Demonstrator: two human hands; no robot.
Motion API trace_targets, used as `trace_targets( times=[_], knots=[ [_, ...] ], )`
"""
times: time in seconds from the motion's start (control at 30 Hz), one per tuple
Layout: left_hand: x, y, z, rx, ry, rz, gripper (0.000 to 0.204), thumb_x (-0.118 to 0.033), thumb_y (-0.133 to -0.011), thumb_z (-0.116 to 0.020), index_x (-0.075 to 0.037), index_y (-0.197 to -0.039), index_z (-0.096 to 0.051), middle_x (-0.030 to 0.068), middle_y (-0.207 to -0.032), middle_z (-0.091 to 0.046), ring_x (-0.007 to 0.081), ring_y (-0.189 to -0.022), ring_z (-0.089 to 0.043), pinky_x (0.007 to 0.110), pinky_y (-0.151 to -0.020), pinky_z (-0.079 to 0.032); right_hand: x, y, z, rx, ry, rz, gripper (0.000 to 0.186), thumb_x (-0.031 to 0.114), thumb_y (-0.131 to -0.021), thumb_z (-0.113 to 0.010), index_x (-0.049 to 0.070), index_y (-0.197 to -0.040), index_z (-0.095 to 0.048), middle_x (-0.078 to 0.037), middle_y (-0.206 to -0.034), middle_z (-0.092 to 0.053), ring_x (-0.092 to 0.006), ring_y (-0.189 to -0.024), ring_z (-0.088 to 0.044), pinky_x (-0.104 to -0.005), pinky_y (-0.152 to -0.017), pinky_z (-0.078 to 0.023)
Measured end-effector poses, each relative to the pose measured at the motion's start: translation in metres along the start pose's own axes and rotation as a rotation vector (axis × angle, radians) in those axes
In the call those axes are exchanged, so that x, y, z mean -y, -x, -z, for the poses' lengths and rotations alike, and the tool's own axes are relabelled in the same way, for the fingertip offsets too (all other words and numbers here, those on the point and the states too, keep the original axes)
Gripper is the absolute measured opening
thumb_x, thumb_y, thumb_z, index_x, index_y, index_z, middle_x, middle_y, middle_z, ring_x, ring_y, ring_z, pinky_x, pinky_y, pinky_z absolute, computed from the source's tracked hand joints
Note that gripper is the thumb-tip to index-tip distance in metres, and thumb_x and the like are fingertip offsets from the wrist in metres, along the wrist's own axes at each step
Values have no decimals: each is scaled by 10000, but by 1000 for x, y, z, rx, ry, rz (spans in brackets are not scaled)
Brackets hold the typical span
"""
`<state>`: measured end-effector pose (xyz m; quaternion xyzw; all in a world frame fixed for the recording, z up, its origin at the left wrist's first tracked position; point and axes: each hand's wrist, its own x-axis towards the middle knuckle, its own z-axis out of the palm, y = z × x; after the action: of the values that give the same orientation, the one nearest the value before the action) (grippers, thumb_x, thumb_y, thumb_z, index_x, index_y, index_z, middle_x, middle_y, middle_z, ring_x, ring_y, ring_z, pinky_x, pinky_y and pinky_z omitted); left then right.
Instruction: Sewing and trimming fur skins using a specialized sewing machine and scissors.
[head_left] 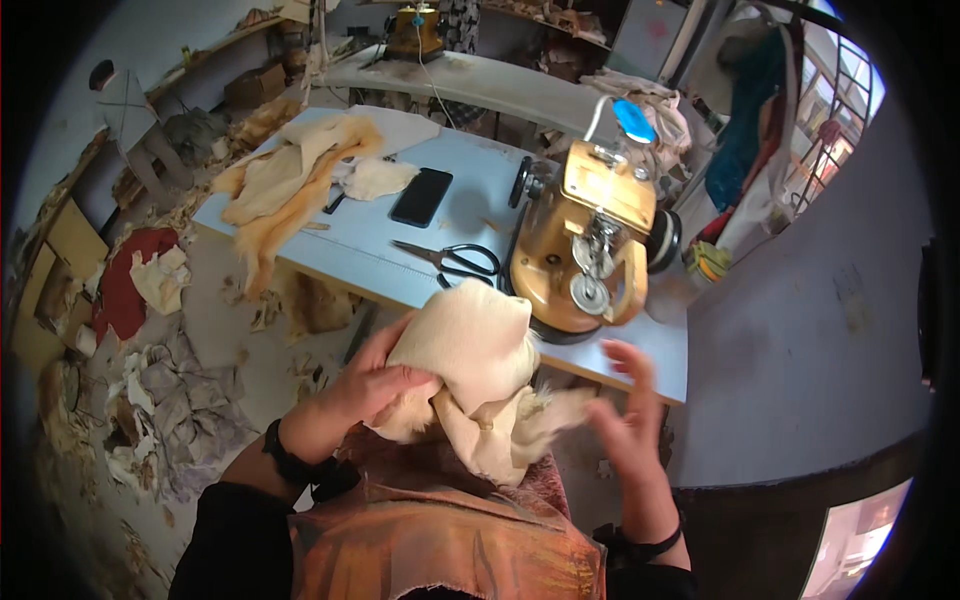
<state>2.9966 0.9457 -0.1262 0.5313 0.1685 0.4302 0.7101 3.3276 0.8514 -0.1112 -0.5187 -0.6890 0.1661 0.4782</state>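
Observation:
My left hand (365, 385) grips a cream fabric piece (470, 365) with a furry underside, held above my lap in front of the table. My right hand (628, 400) is open beside the fabric's right edge, fingers spread and slightly blurred, not clearly touching it. Just behind the fabric stands a yellow sewing machine (590, 240) on the light blue table (400, 270). Black-handled scissors (455, 258) lie on the table left of the machine.
A black phone (421, 196) and a heap of cream and tan fur fabric (290, 175) lie on the table's far left. Fabric scraps (150, 390) litter the floor at left. A second table (480, 80) stands behind. Clothes hang at right (745, 120).

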Motion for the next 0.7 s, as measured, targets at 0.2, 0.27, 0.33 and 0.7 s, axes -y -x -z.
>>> trace_targets(
  times=[0.2, 0.27, 0.33, 0.7],
  knots=[
    [-18, 47, -40, 100, 200, -10, 715, -77, -875, -704, 37, -1527, -435, 137, -1434, -598, 243, -1338, -563, 386, -1143, -429, 1, 53, -39, 220, -98, 4, 650, 149, -843, -805, 38, -1427, -540, -149, -1350, -620, -312, -1275, -583, -413, -1093, -443],
    [-31, 61, -48, 95, 205, -9, 741, -78, -846, -709, 41, -1525, -437, 144, -1430, -602, 256, -1329, -574, 393, -1143, -434, 9, 68, -32, 197, -152, -3, 393, 41, -873, -689, 36, -1263, -643, -112, -1147, -709, -268, -1119, -671, -390, -980, -509],
    [-59, 77, -50, 18, 198, -18, 771, -84, -807, -718, 50, -1515, -444, 151, -1409, -612, 258, -1301, -593, 394, -1137, -444, 47, 62, -6, 212, -205, 10, 372, 14, -894, -671, 11, -1265, -641, -112, -1112, -714, -229, -1064, -681, -351, -941, -519],
    [-1, 33, 44, -98, -1109, 200, 770, -311, -901, -775, 17, -1515, -448, 200, -1428, -586, 299, -1332, -569, 395, -1121, -444, -23, 89, 1, 241, 648, 33, 692, 2, -826, -660, 64, -1501, -519, -175, -1158, -658, -391, -1088, -617, -487, -941, -485]
  ],
)
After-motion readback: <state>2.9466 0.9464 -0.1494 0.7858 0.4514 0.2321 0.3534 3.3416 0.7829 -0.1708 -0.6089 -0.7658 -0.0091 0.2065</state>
